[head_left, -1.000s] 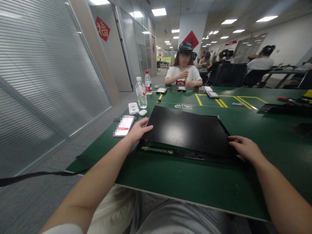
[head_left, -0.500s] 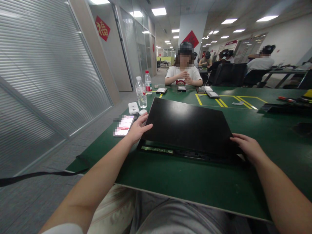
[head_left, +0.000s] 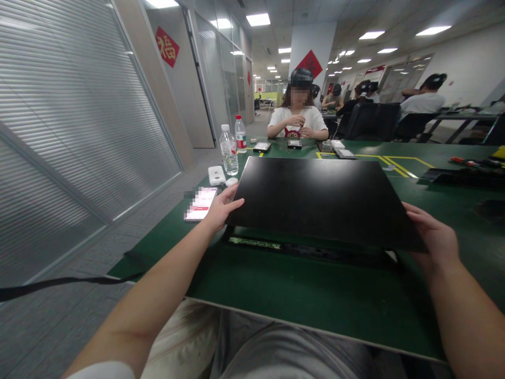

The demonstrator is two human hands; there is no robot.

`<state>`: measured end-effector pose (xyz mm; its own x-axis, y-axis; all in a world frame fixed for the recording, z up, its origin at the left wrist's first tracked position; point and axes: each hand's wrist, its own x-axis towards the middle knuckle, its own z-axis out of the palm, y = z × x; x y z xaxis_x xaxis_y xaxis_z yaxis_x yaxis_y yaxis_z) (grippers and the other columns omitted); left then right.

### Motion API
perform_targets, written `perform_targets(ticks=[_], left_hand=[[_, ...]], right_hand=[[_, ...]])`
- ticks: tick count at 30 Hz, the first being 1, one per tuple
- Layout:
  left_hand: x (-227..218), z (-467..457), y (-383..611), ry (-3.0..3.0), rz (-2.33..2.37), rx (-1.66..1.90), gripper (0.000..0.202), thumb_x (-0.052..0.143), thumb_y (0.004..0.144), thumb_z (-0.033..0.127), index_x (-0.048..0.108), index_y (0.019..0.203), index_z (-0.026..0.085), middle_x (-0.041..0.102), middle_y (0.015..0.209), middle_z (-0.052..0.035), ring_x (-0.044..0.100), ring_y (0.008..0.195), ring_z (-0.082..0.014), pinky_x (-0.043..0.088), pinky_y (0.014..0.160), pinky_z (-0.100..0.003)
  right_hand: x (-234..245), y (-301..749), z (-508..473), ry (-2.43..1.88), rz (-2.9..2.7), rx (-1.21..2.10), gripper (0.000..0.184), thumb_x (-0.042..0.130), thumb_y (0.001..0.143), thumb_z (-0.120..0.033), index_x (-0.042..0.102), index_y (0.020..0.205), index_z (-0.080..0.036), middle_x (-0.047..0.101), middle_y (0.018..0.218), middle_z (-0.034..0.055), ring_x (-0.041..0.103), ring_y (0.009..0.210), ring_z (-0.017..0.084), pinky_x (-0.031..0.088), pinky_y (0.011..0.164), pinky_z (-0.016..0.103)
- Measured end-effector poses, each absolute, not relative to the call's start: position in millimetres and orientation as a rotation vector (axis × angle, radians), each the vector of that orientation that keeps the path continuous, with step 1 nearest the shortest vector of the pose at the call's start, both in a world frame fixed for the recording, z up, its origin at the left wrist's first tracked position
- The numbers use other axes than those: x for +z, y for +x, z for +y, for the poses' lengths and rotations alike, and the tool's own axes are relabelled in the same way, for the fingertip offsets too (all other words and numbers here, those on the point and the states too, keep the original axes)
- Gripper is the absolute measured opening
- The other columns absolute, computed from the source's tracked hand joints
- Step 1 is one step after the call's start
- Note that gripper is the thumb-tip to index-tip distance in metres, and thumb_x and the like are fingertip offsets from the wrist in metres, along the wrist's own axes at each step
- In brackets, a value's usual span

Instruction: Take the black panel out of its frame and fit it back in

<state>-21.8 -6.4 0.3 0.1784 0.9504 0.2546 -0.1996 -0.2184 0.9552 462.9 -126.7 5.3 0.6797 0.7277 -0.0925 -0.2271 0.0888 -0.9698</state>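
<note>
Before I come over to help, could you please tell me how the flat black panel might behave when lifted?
The black panel is probably fairly stiff, since it spans from the left hand to the right hand without visible sagging. Looking smooth and lightly glossy, it could be slippery. Thin and broad, it may be fragile if twisted.

The left hand (head_left: 221,209) and right hand (head_left: 436,239) hold a black panel (head_left: 315,200) by its side edges, tilted above a dark frame (head_left: 315,252) on the green tabletop (head_left: 300,300), with a lit phone (head_left: 203,202) just beside the left hand, a white-capped bottle (head_left: 229,155) beyond it, and a person (head_left: 286,117) sitting across.
</note>
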Motion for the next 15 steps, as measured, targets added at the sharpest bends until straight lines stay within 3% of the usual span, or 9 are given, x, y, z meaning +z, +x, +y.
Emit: perform_targets(ticks=[5,9,15], left_hand=[[3.0,-9.9,-19.4,1.301,0.813,1.263,0.080,0.110,0.061,0.043,0.085,0.133,0.018,0.075,0.158,-0.0158,0.057,0.160,-0.0437,0.044,0.135,-0.051],[5.8,-11.1,-19.6,1.276,0.848,1.236,0.087,0.110,0.057,0.046,0.084,0.135,0.018,0.083,0.143,-0.0156,0.067,0.149,-0.0449,0.052,0.128,-0.052],[8.5,-11.2,-21.8,1.265,0.871,1.202,0.090,0.110,0.057,0.046,0.083,0.138,0.017,0.086,0.136,-0.0157,0.072,0.142,-0.0458,0.057,0.123,-0.052]], right_hand=[[-1.9,465.2,-123.4,-1.194,-0.542,0.714,0.030,0.073,0.077,-0.029,0.079,0.106,-0.025,0.083,0.112,0.0069,0.079,0.107,0.029,0.064,0.103,0.045],[-6.0,464.9,-119.9,-1.264,-0.586,0.775,0.023,0.074,0.079,-0.034,0.075,0.101,-0.028,0.082,0.100,0.0067,0.080,0.104,0.033,0.065,0.101,0.050],[3.8,456.1,-128.3,-1.410,-0.472,1.015,0.019,0.073,0.080,-0.042,0.076,0.090,-0.026,0.082,0.088,0.0140,0.083,0.095,0.040,0.069,0.088,0.058]])
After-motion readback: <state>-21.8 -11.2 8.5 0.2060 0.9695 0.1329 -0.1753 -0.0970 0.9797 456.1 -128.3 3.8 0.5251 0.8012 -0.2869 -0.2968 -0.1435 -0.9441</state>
